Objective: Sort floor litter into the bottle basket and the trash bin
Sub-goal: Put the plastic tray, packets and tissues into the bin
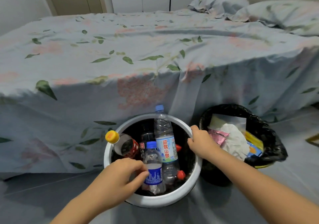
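While the right hand [201, 142] grips the bottle basket [155, 201] rim, left hand [120, 177] fingers pinch a small bottle [152, 167], upright, cap up.

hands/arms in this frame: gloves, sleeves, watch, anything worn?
Nothing worn that shows. The left hand and right hand are bare, with no gloves, rings or bands visible. Both forearms are bare too, from the wrists to the frame's bottom and right edges; no sleeve, cuff, watch or bracelet enters the view. Nails look short and unpainted, though the picture is too soft to be sure.

Bottles [165, 146] crowd the basket [155, 201]
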Tool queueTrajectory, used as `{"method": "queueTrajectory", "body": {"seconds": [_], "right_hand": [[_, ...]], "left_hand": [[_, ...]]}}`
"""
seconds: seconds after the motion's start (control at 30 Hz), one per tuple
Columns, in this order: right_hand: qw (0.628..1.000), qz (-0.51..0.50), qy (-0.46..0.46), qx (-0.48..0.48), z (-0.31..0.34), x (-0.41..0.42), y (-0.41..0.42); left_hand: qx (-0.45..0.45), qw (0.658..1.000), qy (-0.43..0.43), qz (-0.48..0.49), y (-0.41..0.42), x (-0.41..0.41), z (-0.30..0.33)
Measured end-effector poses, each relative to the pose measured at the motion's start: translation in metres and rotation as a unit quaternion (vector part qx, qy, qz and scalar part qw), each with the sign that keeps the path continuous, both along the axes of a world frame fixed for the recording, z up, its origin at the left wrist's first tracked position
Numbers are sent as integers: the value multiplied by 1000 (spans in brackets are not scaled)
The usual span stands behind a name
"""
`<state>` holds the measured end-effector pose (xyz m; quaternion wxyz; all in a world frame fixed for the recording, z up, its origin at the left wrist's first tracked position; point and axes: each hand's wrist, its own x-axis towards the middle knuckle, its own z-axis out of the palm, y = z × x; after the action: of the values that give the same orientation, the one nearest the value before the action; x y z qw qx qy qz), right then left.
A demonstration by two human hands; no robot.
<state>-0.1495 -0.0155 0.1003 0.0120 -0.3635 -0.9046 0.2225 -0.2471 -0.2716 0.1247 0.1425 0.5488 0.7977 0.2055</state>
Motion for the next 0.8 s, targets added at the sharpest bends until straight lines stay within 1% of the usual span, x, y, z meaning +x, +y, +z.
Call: {"method": "queueTrajectory", "body": {"seconds": [0.1,0.27,0.4,0.47,0.6,0.7,0.8], "right_hand": [[999,-30,-12,10,1,11,17],[999,-32,-30,29,5,16,28],[997,-1,-57,59,12,15,43],[995,-5,-43,88,17,14,53],[989,-25,10,145,34,17,84],[987,-33,-7,156,52,38,112],[988,-61,-24,141,73,74,140]], "left_hand": [[-3,999,34,-26,21,6,2],[6,997,60,-44,44,3,0],[-2,997,48,-54,55,-6,-5],[-1,997,38,-66,67,-8,-3],[19,993,42,-110,113,-1,9],[34,989,55,-134,159,11,29],[45,984,77,-153,209,29,61]]}}
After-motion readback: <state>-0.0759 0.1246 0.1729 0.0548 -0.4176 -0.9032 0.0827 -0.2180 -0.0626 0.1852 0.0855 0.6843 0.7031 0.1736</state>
